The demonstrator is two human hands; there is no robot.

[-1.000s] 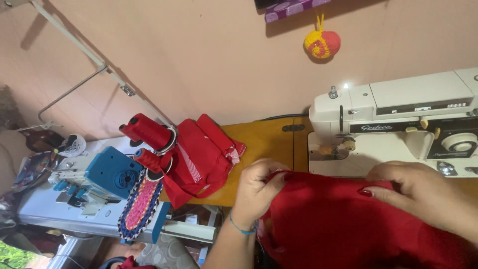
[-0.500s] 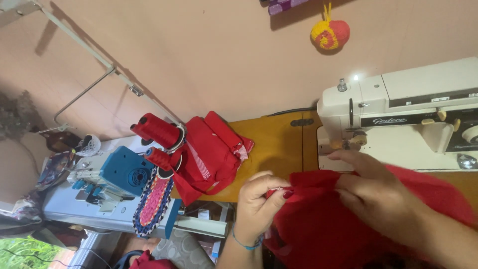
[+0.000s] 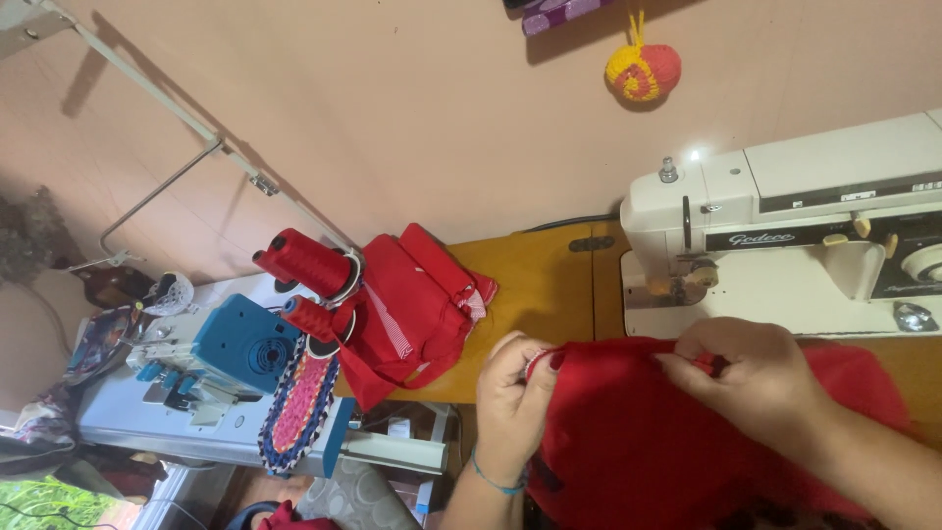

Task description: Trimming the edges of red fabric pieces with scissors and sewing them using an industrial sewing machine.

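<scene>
A piece of red fabric (image 3: 638,442) lies bunched in front of me at the lower right. My left hand (image 3: 512,391) pinches its left edge between thumb and fingers. My right hand (image 3: 760,378) grips the top edge of the same fabric, fingers curled over a fold. Both hands sit just in front of the white sewing machine (image 3: 785,236), below its needle area.
The machine stands on a yellow-brown wooden table (image 3: 540,280). A pile of folded red cloth (image 3: 417,309) lies at the table's left end. Left of it stands a blue and white overlock machine (image 3: 231,358) with two red thread cones (image 3: 304,263). A knitted ball (image 3: 643,71) hangs on the wall.
My right hand has slid right along the fabric's top edge, away from my left hand, stretching the edge out. The camera view has shifted slightly.
</scene>
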